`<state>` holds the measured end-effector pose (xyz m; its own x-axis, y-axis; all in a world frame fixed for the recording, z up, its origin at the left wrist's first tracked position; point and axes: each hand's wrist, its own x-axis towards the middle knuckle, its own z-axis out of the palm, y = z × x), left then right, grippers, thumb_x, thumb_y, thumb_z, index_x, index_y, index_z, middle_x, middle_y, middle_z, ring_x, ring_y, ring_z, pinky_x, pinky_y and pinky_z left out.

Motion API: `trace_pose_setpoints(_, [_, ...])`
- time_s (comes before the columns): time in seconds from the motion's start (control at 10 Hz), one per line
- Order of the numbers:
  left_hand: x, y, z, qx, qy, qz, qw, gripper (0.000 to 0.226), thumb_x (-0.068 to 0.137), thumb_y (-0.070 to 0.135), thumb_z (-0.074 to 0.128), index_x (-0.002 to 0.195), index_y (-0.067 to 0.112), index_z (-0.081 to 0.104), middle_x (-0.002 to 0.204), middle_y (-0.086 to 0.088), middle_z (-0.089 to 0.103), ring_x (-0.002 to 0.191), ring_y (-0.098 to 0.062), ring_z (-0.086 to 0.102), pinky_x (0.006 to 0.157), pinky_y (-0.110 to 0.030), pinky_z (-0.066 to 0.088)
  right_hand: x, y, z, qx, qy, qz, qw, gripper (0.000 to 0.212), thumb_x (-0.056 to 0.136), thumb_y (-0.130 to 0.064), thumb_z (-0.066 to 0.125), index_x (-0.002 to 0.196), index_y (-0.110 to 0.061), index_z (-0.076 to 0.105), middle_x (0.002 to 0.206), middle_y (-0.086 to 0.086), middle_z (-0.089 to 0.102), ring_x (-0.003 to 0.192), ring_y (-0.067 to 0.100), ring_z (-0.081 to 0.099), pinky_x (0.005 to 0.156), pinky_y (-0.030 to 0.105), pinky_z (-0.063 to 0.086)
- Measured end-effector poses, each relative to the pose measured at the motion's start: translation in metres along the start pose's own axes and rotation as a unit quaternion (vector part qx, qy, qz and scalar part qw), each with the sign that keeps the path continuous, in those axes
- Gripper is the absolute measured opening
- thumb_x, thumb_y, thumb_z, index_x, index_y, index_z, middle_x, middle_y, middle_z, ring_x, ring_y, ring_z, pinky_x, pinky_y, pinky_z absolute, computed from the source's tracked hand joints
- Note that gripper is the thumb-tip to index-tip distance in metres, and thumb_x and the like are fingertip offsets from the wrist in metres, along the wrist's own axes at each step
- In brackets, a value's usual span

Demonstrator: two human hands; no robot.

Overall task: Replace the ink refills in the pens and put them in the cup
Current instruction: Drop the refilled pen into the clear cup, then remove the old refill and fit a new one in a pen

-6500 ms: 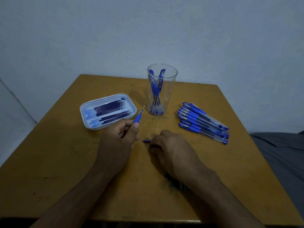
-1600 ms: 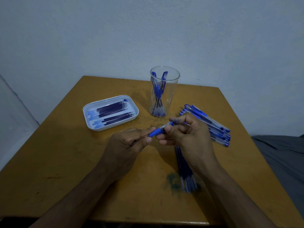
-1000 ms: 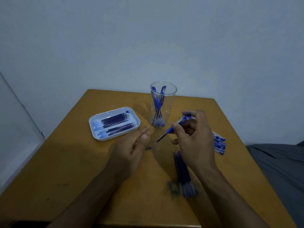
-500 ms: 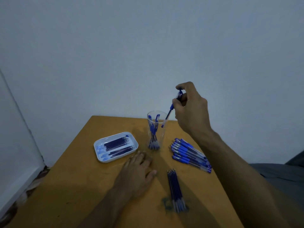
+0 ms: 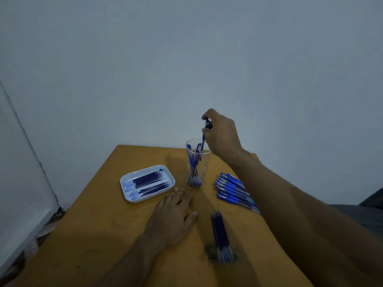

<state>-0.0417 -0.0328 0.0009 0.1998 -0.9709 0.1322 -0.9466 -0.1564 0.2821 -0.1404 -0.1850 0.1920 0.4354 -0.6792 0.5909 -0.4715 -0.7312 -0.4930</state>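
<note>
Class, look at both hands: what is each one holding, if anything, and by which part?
The right hand pinches a blue pen by its top end, above the cup. The left hand lies flat, holding nothing.

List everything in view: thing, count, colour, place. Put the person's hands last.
table: one, yellow-brown, fills the lower frame.
cup: one, clear, upright at the table's far middle, several blue pens inside.
held pen: one, blue, tip down at the cup's mouth.
tray: one, white, left of the cup, holding dark blue refills.
pen pile: count unclear, blue, flat on the table right of the cup.
loose refills: a small bundle, dark blue, near side of the table.
wall: pale grey, behind the table.
left hand: flat on the table, fingers straight.
right hand: above the cup, pinches the held pen.
</note>
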Motion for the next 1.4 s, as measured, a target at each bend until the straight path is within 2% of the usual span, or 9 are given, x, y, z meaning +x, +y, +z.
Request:
trace_pose_setpoints(0.2, [0.001, -0.001, 0.001, -0.001, -0.001, -0.001, 1.0, 0.067, 0.098, 0.067, 0.026, 0.157, 0.035, 0.021, 0.168, 0.007, 0.009, 0.154, -0.013, 0.003, 0.126, -0.037, 0.009, -0.01, 0.016, 0.02, -0.079, -0.08, 0.054, 0.992, 0.025, 0.101, -0.023, 0.057, 0.126, -0.022, 0.06, 0.11, 0.009, 0.07, 0.087, 0.023, 0.066, 0.074, 0.04, 0.06])
trace_pose_setpoints(0.4, [0.001, -0.002, 0.002, -0.001, -0.001, -0.007, 1.0, 0.069, 0.097, 0.069, 0.025, 0.157, 0.036, 0.02, 0.168, 0.008, 0.008, 0.154, -0.013, 0.003, 0.126, -0.039, 0.01, -0.011, 0.022, 0.029, -0.102, -0.115, 0.073, 0.985, 0.006, 0.098, -0.025, 0.063, 0.098, -0.019, 0.062, 0.097, 0.005, 0.071, 0.082, 0.018, 0.065, 0.064, 0.033, 0.056])
trace_pose_setpoints(0.5, [0.001, -0.001, 0.002, -0.001, 0.003, -0.005, 1.0, 0.068, 0.097, 0.068, 0.025, 0.157, 0.036, 0.021, 0.168, 0.008, 0.009, 0.154, -0.013, 0.003, 0.125, -0.038, 0.009, -0.012, 0.026, 0.032, -0.101, -0.132, 0.079, 0.983, 0.015, 0.098, -0.025, 0.062, 0.099, -0.014, 0.071, 0.097, 0.007, 0.074, 0.081, 0.017, 0.066, 0.062, 0.03, 0.052])
trace_pose_setpoints(0.6, [0.001, -0.001, 0.003, -0.002, 0.008, -0.002, 1.0, 0.067, 0.098, 0.068, 0.026, 0.157, 0.035, 0.022, 0.168, 0.007, 0.011, 0.154, -0.013, 0.004, 0.124, -0.037, 0.009, -0.015, 0.027, 0.03, -0.074, -0.105, 0.069, 0.989, 0.02, 0.1, -0.024, 0.058, 0.101, -0.012, 0.075, 0.097, 0.004, 0.075, 0.081, 0.016, 0.065, 0.065, 0.029, 0.052])
trace_pose_setpoints(0.7, [0.001, -0.001, 0.002, -0.001, 0.009, -0.001, 1.0, 0.067, 0.098, 0.067, 0.027, 0.157, 0.034, 0.024, 0.168, 0.007, 0.012, 0.154, -0.013, 0.004, 0.123, -0.036, 0.008, -0.025, 0.033, 0.024, -0.048, -0.021, 0.076, 0.996, 0.018, 0.101, -0.026, 0.057, 0.099, -0.014, 0.07, 0.089, -0.004, 0.067, 0.077, 0.01, 0.059, 0.064, 0.023, 0.043])
trace_pose_setpoints(0.8, [0.0, -0.001, 0.002, -0.001, 0.011, 0.002, 1.0, 0.066, 0.099, 0.065, 0.028, 0.156, 0.033, 0.026, 0.168, 0.007, 0.012, 0.154, -0.013, 0.005, 0.123, -0.034, 0.006, -0.046, 0.052, 0.022, -0.073, -0.038, 0.113, 0.99, 0.011, 0.098, -0.021, 0.059, 0.089, -0.017, 0.063, 0.081, -0.003, 0.064, 0.07, 0.009, 0.057, 0.058, 0.024, 0.042])
trace_pose_setpoints(1.0, [0.002, -0.002, 0.002, -0.003, 0.006, -0.006, 1.0, 0.067, 0.098, 0.067, 0.028, 0.156, 0.035, 0.025, 0.168, 0.007, 0.012, 0.154, -0.013, 0.005, 0.123, -0.036, 0.009, -0.104, 0.087, 0.031, -0.209, -0.207, 0.13, 0.947, 0.007, 0.093, -0.016, 0.061, 0.089, -0.018, 0.066, 0.091, 0.002, 0.064, 0.079, 0.016, 0.06, 0.065, 0.03, 0.052])
trace_pose_setpoints(1.2, [0.002, -0.002, 0.003, -0.005, 0.002, -0.014, 1.0, 0.068, 0.096, 0.07, 0.027, 0.156, 0.036, 0.025, 0.168, 0.008, 0.011, 0.154, -0.013, 0.005, 0.124, -0.039, 0.011, -0.122, 0.098, 0.035, -0.266, -0.285, 0.133, 0.911, 0.018, 0.098, -0.017, 0.059, 0.115, -0.018, 0.064, 0.114, 0.003, 0.057, 0.089, 0.015, 0.056, 0.084, 0.03, 0.051])
trace_pose_setpoints(1.4, [0.001, 0.0, 0.0, -0.004, -0.005, -0.016, 1.0, 0.067, 0.097, 0.069, 0.029, 0.156, 0.037, 0.025, 0.168, 0.009, 0.011, 0.154, -0.013, 0.006, 0.123, -0.039, 0.011, -0.104, 0.102, 0.036, -0.294, -0.37, 0.151, 0.868, 0.024, 0.1, -0.022, 0.057, 0.123, -0.016, 0.064, 0.111, 0.006, 0.062, 0.1, 0.019, 0.061, 0.089, 0.031, 0.05])
